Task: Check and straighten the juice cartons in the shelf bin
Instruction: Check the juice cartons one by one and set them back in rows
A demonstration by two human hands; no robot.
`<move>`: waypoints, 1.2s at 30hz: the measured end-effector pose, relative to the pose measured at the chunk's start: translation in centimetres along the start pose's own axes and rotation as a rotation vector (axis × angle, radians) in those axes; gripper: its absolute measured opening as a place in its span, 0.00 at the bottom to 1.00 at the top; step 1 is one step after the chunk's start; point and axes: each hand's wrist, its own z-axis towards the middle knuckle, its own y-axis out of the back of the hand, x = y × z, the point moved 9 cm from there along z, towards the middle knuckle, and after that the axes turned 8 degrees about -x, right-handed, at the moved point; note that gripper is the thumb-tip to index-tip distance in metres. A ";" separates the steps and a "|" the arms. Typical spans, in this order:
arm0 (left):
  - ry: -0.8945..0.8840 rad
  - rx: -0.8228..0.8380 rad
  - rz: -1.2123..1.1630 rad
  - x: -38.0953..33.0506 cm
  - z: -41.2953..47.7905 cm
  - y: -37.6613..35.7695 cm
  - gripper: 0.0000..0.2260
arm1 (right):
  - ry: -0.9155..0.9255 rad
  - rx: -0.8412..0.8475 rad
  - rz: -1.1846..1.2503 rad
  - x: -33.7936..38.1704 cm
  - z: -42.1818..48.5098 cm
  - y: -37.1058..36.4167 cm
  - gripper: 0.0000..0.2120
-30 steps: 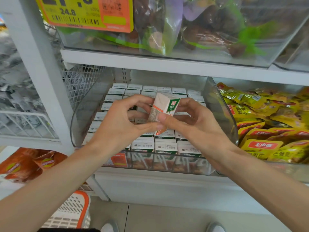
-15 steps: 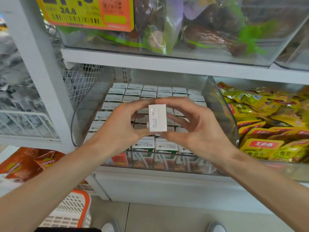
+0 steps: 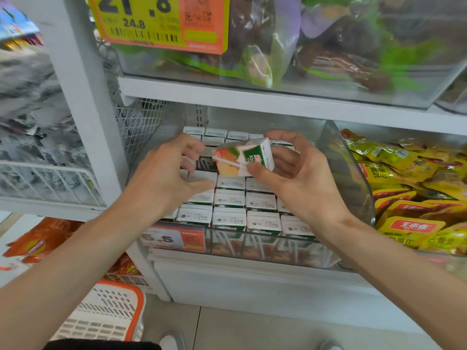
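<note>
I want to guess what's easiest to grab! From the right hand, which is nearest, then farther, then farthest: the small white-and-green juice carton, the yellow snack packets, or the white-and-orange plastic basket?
1. The small white-and-green juice carton: held in the right hand itself.
2. The yellow snack packets: close by, to its right.
3. The white-and-orange plastic basket: down low, far lower left.

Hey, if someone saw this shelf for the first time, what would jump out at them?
Dead centre, the right hand holds one juice carton tilted above the shelf bin, with the left hand open beside it over the packed rows of cartons. Top left, a big yellow-and-orange price tag stands out, and bright yellow snack packets fill the right side.
</note>
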 end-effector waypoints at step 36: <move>-0.023 0.143 0.165 1.3 -4.4 2.4 0.11 | 0.321 0.493 -0.698 -1.5 6.4 -10.5 0.13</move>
